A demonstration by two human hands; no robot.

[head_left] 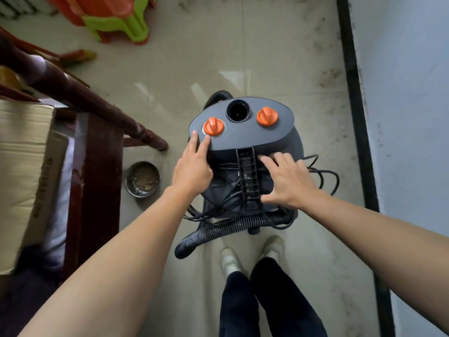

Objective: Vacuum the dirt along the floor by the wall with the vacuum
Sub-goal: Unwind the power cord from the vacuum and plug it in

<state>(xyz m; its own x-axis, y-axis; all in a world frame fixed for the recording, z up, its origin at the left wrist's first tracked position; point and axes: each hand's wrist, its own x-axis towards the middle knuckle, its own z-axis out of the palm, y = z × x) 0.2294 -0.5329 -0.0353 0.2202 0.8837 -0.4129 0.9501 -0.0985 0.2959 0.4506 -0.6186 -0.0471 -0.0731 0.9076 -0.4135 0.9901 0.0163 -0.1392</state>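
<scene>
Floor [279, 57]; vacuum [245, 132] under both hands' fingers [202, 142].

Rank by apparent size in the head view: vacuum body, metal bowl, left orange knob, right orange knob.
1. vacuum body
2. metal bowl
3. left orange knob and right orange knob: look alike, not ranked.
</scene>
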